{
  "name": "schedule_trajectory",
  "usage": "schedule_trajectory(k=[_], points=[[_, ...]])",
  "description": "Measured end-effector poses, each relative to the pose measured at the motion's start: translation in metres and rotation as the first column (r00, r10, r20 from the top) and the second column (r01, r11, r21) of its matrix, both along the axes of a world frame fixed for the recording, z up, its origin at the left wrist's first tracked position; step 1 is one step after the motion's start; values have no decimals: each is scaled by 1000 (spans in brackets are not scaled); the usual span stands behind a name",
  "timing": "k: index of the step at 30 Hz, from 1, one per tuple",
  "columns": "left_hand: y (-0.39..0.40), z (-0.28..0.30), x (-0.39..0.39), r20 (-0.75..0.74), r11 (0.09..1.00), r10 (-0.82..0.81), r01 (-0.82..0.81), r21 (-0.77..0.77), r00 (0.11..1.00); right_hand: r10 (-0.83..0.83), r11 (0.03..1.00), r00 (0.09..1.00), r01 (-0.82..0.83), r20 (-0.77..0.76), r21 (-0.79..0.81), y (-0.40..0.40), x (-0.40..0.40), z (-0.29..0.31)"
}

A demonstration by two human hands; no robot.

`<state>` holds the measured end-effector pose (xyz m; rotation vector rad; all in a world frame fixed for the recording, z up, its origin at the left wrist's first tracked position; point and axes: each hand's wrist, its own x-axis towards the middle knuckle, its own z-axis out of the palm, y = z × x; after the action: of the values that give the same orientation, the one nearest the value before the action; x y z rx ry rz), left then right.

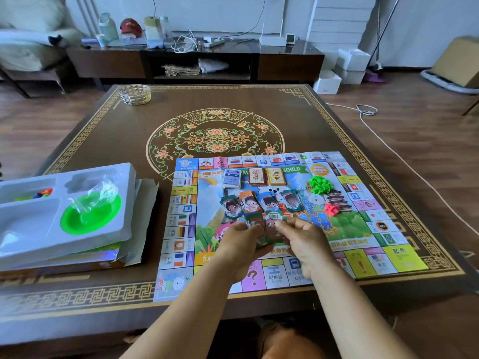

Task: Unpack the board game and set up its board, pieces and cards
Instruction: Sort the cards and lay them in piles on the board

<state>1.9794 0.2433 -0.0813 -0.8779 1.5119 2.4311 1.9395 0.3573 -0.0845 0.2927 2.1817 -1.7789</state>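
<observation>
This is a home living room: a low, dark wooden tabletop (108, 141) with gold fretwork borders and a floral medallion stands on wood-plank flooring (414, 141). Beyond its far edge runs a long, low media cabinet (287, 64) against a white wall, cluttered with bottles (107, 25), a power strip with tangled cables (197, 42) and a white router (272, 40). A cushioned sofa (28, 29) sits past the far left corner, white boxes (344, 67) are stacked on the floor past the far right corner, and a white cord (368, 112) trails across the planks.
</observation>
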Motion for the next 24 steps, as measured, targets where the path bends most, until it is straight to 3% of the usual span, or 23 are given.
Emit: schedule_trajectory(k=[5, 13, 24], points=[[-1, 1, 0, 33, 996, 53, -51, -70, 998, 36, 999, 999, -35, -24, 22, -1, 5, 3], [-4, 2, 1, 26, 1000, 3, -3, -9, 1000, 2, 998, 999, 0, -35, 63, -2, 3, 3], [-5, 0, -1, 37, 995, 96, -94, -42, 995, 34, 999, 999, -33, -28, 27, -3, 4, 4]])
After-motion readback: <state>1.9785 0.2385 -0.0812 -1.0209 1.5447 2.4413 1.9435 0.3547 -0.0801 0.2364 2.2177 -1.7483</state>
